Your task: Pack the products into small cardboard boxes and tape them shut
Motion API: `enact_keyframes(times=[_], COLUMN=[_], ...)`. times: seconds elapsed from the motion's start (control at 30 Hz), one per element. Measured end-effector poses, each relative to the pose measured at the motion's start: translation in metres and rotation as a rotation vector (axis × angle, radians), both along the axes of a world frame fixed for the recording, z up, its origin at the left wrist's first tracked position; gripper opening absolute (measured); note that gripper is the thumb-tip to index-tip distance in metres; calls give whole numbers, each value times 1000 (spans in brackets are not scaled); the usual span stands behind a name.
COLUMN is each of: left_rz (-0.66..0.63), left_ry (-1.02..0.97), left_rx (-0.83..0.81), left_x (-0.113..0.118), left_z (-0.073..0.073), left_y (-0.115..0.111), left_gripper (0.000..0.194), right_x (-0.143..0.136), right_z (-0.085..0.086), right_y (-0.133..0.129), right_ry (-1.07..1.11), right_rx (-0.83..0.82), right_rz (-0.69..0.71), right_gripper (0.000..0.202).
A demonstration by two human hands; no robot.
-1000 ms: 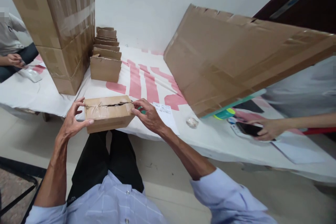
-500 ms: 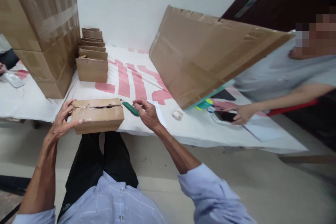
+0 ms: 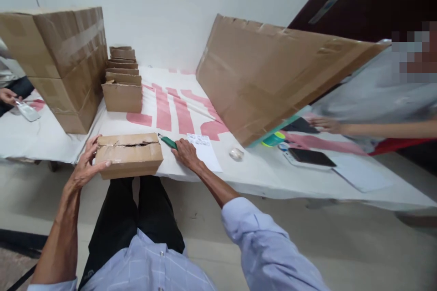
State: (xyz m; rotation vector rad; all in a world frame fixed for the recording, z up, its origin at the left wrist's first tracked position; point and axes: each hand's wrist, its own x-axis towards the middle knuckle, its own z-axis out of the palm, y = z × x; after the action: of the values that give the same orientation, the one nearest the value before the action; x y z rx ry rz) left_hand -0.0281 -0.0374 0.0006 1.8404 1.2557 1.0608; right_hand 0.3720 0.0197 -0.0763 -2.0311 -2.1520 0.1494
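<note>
A small cardboard box (image 3: 129,157) with a ragged slit along its taped top sits at the table's front edge. My left hand (image 3: 87,163) grips its left end, thumb on the near side and fingers round the back. Just right of the box lies a green utility knife (image 3: 170,142), its tip towards the box. The fingers of my right hand (image 3: 187,153) are closed over the knife's rear end, and the palm hides part of the handle. A printed sheet of paper (image 3: 208,152) is beside and partly behind that hand.
Large stacked cartons (image 3: 68,68) stand at left, beside a row of open small boxes (image 3: 122,95). A big cardboard panel (image 3: 269,72) leans at right. Further right are a clear lump (image 3: 236,154), a tape roll (image 3: 273,138), a phone (image 3: 312,158) and a co-worker's arm (image 3: 385,128).
My right hand has come down and left onto the knife's rear end. My left hand keeps its hold on the box. The co-worker's hand has left the phone.
</note>
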Motion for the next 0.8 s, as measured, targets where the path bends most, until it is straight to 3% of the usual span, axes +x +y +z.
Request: enact_keyframes(times=[0.1,0.2,0.3,0.4,0.47,0.6,0.8], left_rz=[-5,-14,-12,-12,-16,-28,-43], left_ry=[-5,4,6,-4,-15,-31,-68], left_rx=[-3,-2,-9,-6,-2,6,36], left_x=[0,1,5,9,11,12,15], left_z=[-5,-9,-9,-8,-7,-10,-14], left_y=[-2,-4,-8,-12,-14,-15,-16], left_gripper=[75,76,79,77,76,74,67], right_x=[4,10,-3,-35,-58,-87,-100], right_z=[15,49,98,140,158,174,179], right_y=[0,-5,-20,-37,-43,-43,-37], right_ry=[152,474,704,709,655,556,438], right_rx=[122,303,317,255,208,163,141], right_rz=[-66,-32,216,444,568,694,750], right_gripper=[24,29,35,35,33,31,31])
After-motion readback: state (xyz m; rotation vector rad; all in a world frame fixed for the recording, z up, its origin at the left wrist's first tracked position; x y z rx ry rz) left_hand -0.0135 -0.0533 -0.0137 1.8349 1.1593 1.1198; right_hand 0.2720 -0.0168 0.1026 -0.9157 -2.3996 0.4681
